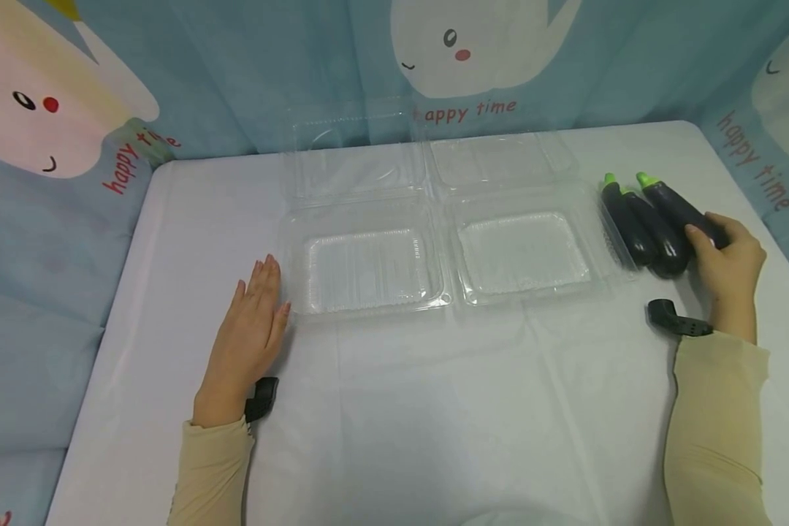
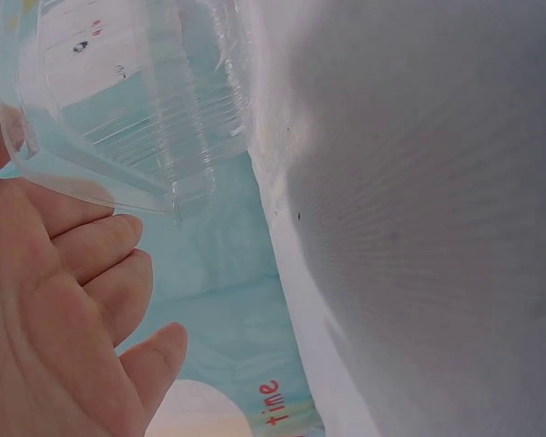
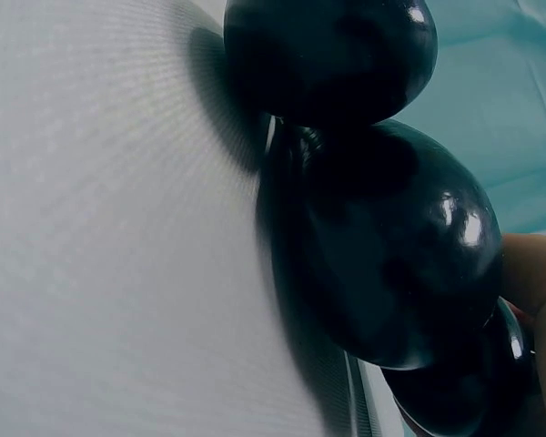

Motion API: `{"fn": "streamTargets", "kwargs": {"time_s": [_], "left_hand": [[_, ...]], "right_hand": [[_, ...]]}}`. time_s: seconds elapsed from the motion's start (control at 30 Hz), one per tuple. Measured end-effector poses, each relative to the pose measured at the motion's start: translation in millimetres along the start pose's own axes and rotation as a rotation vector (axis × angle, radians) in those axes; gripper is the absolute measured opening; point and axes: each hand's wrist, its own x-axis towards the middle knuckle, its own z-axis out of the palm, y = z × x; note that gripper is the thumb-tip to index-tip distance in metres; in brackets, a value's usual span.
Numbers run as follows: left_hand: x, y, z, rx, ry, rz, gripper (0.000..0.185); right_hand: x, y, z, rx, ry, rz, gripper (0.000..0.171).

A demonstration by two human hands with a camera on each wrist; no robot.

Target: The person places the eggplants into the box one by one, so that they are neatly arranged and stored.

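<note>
Three dark, glossy eggplants with bright green stem ends lie side by side at the right of the table in the head view. My right hand grips the rightmost eggplant near its lower end, thumb on one side and fingers on the other. The middle eggplant and the left eggplant rest against each other; rounded ends fill the right wrist view, with one eggplant nearest. My left hand lies with extended fingers beside the left clear plastic container, its fingertips close to the rim.
A second clear container stands right of the first; both have raised lids at the back. A clear plastic edge shows beside the eggplants. The white-covered table backs onto a blue printed curtain. Something pale and rounded peeks in at the bottom edge.
</note>
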Motion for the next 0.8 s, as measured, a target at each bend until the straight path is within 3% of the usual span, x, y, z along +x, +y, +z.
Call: {"fn": "streamTargets", "kwargs": {"time_s": [0.8], "left_hand": [[0.4,0.0,0.5,-0.014,-0.003,-0.003,0.057]], "right_hand": [[2.3,3.0,0.7,0.018,0.024,0.013,0.056]]}}
